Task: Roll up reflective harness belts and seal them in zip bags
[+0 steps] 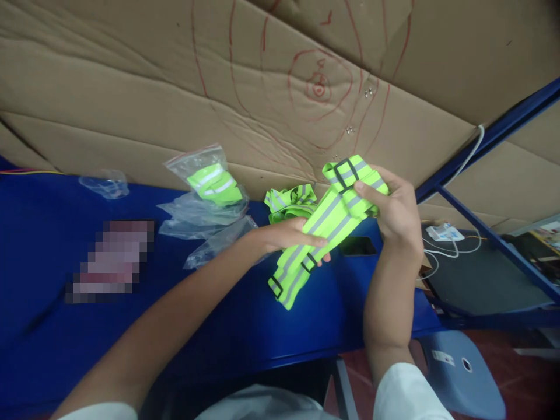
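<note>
A folded neon-yellow reflective strap (335, 219) with grey stripes and black buckles is held above the blue table, slanting from upper right to lower left. My left hand (297, 235) is wrapped round its middle, thumb on top. At the upper end, my right hand (391, 204) pinches the strap beside a black buckle. Behind my left hand, another bundle of neon strap (291, 203) lies on the table. Further left, a clear zip bag (214, 181) with a folded neon strap inside rests on several clear plastic bags (196, 216).
The blue table (245, 326) bears a blurred-out item (114, 256) at left, a thin clear bag (105, 184) and a dark phone-like object (359, 246). Cardboard (144, 87) with red rings stands behind. At right are a blue metal frame (499, 239), white cables and a grey-blue stool (464, 373).
</note>
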Action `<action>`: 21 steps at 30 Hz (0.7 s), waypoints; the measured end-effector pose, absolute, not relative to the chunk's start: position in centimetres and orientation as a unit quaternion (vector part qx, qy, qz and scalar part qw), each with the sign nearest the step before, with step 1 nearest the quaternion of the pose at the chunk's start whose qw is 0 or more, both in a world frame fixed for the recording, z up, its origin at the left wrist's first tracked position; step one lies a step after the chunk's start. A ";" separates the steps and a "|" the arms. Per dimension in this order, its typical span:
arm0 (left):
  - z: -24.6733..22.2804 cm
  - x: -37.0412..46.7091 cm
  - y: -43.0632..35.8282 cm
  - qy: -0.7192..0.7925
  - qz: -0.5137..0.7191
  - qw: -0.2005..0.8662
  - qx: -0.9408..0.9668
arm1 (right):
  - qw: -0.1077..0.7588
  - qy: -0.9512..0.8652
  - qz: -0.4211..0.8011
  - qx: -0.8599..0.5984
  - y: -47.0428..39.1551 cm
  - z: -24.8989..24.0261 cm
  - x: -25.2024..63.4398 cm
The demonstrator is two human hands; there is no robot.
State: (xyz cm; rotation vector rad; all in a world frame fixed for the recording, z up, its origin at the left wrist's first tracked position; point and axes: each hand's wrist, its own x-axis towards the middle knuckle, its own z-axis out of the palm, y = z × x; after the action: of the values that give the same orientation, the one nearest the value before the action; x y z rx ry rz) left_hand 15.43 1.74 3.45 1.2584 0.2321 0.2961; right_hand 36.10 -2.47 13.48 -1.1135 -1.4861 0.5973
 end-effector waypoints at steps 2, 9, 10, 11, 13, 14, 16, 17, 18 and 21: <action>3.1 14.9 2.9 0.117 0.152 0.768 0.611 | 0.539 -0.644 0.234 -0.490 -1.6 12.9 36.6; 1.5 16.4 3.2 0.175 0.230 0.839 0.461 | 0.409 -0.751 0.017 -0.518 1.0 10.5 35.5; 1.4 16.8 3.0 0.175 0.247 0.851 0.430 | 0.377 -0.774 -0.018 -0.509 1.1 10.3 35.3; 1.5 17.1 3.0 0.172 0.261 0.857 0.410 | 0.349 -0.791 -0.053 -0.500 1.2 10.2 35.0; 1.9 17.3 3.2 0.162 0.287 0.855 0.399 | 0.309 -0.808 -0.117 -0.488 1.2 10.0 34.5; 2.3 17.2 3.4 0.158 0.300 0.853 0.397 | 0.298 -0.809 -0.143 -0.486 1.2 10.0 34.2; 3.1 16.9 3.8 0.152 0.324 0.846 0.396 | 0.284 -0.811 -0.175 -0.481 1.2 10.0 33.6; 3.5 16.7 4.0 0.147 0.336 0.840 0.399 | 0.276 -0.813 -0.181 -0.479 1.2 10.0 33.3; 3.8 16.5 4.2 0.140 0.348 0.833 0.406 | 0.269 -0.816 -0.183 -0.478 1.2 10.1 33.0; 4.2 15.7 4.5 0.128 0.358 0.807 0.451 | 0.254 -0.830 -0.151 -0.473 1.1 10.3 32.6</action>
State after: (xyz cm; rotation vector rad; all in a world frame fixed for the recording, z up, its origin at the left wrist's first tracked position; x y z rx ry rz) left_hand 15.73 4.54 4.16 0.9658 0.2744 0.7649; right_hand 32.61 1.09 10.29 -1.2861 -2.2548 -0.4098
